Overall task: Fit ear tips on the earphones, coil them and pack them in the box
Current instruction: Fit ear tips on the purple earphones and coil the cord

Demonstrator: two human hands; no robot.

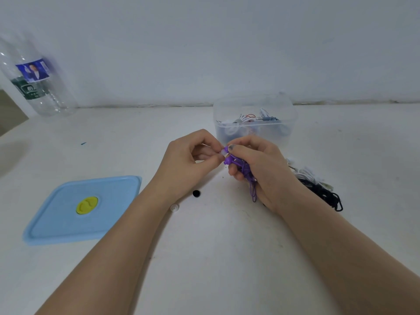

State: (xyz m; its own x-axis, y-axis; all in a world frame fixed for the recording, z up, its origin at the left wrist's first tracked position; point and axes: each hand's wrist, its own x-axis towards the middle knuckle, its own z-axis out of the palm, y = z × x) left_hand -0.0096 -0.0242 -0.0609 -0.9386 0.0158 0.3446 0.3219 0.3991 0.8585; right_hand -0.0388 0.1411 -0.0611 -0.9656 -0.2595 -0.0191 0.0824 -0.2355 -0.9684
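In the middle of the table, the purple earphones are bunched up in the right hand, which curls tight around them. The left hand pinches a small clear ear tip and pushes it onto one bud. I think this pair is not coiled yet. Just behind is the clear box, with some earphones already inside. To the right lie black and white earphones, still waiting. The blue lid lies off, near left.
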